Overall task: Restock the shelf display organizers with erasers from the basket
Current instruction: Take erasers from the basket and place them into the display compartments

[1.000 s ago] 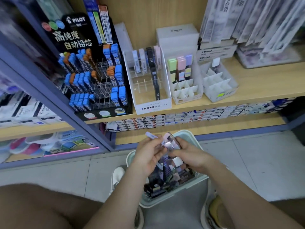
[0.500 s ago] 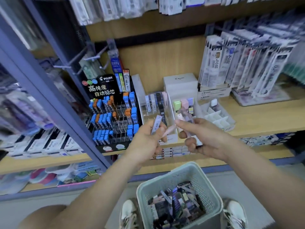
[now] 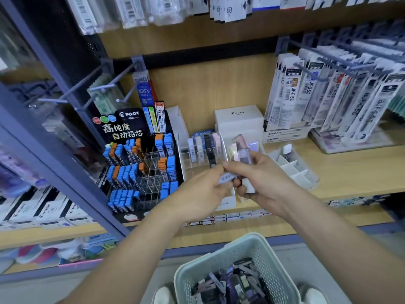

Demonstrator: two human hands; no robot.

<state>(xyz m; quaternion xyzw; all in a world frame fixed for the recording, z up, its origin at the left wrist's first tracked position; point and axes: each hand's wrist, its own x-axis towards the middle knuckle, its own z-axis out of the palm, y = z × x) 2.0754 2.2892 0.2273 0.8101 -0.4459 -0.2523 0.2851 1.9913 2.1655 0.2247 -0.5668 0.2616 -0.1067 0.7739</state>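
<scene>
— So, where are the erasers?
— Mostly in the basket, nearest and low. A few are up in the hands.
— Which hand has what?
— The left hand pinches one pack by its end. The right hand is curled round a bundle that stands upright, and its fingertips meet the left's at that pack (which hand bears its weight, I cannot tell).
— How does the pack lie?
— Long axis crosswise, roughly left to right.
— And the slots?
— Just beyond. The clear organizer sits straight behind the left hand, and the white organizer sits behind and to the right of the right hand. Both are on the shelf. Packs there stand on end, so I judge this one must be turned upright before it goes forward. The left hand is nearer the clear one.
</scene>
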